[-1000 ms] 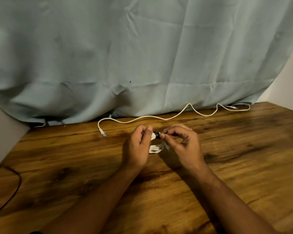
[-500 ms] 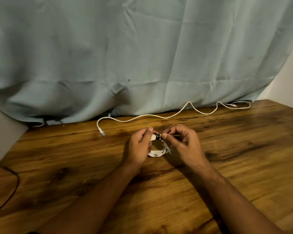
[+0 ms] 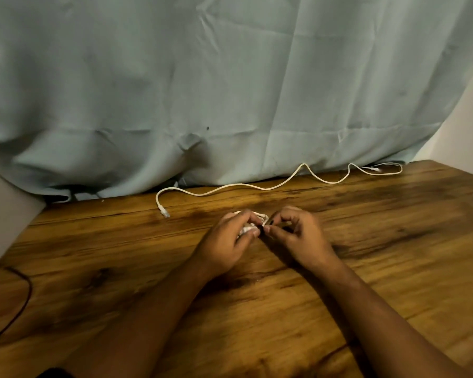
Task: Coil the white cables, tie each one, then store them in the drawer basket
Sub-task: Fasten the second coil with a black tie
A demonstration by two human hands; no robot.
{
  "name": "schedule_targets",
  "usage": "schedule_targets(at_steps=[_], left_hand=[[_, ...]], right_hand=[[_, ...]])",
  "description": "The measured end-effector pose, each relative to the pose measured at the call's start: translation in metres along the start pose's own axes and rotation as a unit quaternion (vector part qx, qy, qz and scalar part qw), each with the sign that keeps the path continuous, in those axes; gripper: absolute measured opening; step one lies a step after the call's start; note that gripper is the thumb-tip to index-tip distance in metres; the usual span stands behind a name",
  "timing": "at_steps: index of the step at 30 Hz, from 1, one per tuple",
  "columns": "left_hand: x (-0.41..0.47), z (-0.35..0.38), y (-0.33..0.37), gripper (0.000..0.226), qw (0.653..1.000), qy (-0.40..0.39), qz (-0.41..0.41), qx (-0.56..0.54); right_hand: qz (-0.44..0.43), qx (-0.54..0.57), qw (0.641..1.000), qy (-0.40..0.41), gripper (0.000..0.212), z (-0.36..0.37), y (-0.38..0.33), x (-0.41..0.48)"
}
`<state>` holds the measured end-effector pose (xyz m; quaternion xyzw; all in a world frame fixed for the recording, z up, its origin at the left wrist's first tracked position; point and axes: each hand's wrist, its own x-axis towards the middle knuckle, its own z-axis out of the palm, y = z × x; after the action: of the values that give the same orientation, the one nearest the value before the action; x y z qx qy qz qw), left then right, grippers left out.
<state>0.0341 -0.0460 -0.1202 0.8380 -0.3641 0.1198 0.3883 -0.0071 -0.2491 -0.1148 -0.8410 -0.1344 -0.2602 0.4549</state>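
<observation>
A small coil of white cable (image 3: 253,217) sits between my hands at the middle of the wooden table (image 3: 121,255). My left hand (image 3: 227,241) grips the coil, which is mostly hidden under its curled fingers. My right hand (image 3: 295,233) pinches a thin black tie (image 3: 270,222) at the coil's right side. A second white cable (image 3: 257,188) lies uncoiled along the back of the table, one plug end at the left and the other at the far right. No drawer basket is in view.
A pale blue-grey curtain (image 3: 230,91) hangs behind the table's back edge. A thin dark cord (image 3: 22,298) curves across the table's left front corner. The table's right edge runs diagonally at the far right.
Both hands have dropped lower toward the table with the coil. The coil is now more covered by my left fingers. The loose cable has not moved.
</observation>
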Motion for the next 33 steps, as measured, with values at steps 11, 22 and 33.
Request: schedule_targets(at_steps=[11,22,33], left_hand=[[0.000,-0.007,0.001,0.025,0.993,0.017,-0.007,0.118],[0.005,-0.011,-0.002,0.036,0.994,-0.038,-0.087,0.045],[0.010,-0.007,-0.006,0.021,0.995,-0.028,-0.088,-0.028]], right_hand=[[0.014,-0.022,0.999,-0.041,0.014,0.008,0.003,-0.001],[0.093,0.087,0.991,-0.037,0.015,0.016,0.006,-0.003],[0.082,0.086,0.993,-0.021,0.015,0.016,-0.001,-0.006]])
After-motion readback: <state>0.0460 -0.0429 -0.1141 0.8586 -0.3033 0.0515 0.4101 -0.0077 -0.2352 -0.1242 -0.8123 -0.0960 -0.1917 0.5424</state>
